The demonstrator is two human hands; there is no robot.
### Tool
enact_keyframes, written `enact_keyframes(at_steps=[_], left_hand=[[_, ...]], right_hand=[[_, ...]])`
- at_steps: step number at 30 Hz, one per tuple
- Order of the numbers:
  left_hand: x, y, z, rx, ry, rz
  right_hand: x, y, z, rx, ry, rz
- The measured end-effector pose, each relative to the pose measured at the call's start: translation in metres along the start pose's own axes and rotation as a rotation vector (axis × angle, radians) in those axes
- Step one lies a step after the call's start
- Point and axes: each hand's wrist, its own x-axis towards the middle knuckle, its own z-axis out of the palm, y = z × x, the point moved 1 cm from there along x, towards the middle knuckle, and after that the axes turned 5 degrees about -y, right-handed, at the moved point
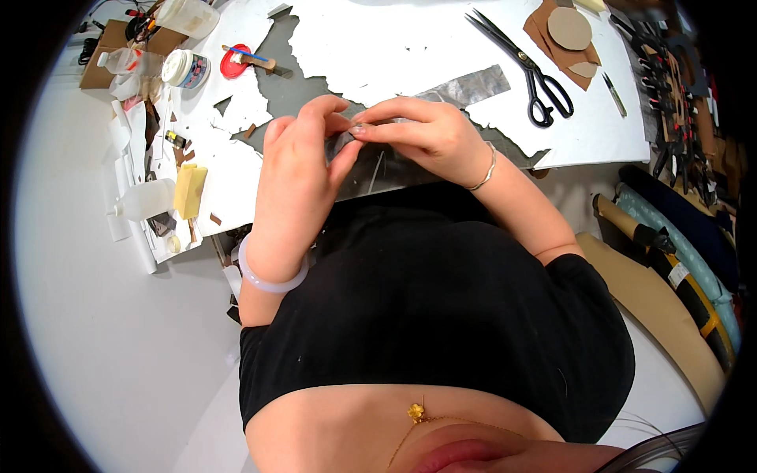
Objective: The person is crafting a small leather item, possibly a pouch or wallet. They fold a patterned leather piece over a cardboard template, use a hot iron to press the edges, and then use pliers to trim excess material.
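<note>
My left hand point(298, 162) and my right hand point(430, 135) meet above the near edge of the table, their fingertips pinched together. Between them shows a bit of a thin, shiny grey piece point(339, 143), mostly covered by the fingers; its exact kind is hard to tell. Beyond my right hand lies a crinkled silver-grey strip point(477, 85), flat on the white torn covering. Large black-handled scissors point(524, 67) rest farther right, blades partly apart, with nobody holding them.
At the left stand a white jar point(186, 69), a red lid with a brush point(236, 61), a squeeze bottle point(146, 200) and a yellow block point(190, 191). Brown pieces point(556, 35) and a slim pointed tool point(614, 94) lie right. Tools point(670, 102) hang beside the table; rolls point(678, 236) stand below.
</note>
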Motion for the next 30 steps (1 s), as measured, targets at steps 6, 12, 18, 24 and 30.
enact_keyframes(at_steps=[6, 12, 18, 24, 30], left_hand=[[-0.007, -0.012, 0.011, -0.067, 0.095, 0.029], [-0.026, -0.028, 0.011, -0.204, 0.296, -0.031], [-0.035, -0.029, 0.019, -0.235, 0.324, -0.037], [-0.022, -0.024, 0.012, -0.103, 0.26, 0.016], [-0.018, -0.021, 0.011, -0.083, 0.219, -0.02]], right_hand=[[0.0, 0.003, 0.002, 0.01, -0.002, 0.028], [0.002, 0.001, 0.0, -0.018, -0.021, 0.041], [0.003, 0.0, 0.005, -0.021, -0.028, 0.029], [0.002, 0.0, 0.01, -0.051, 0.016, 0.013], [-0.001, 0.002, 0.009, -0.039, 0.011, 0.02]])
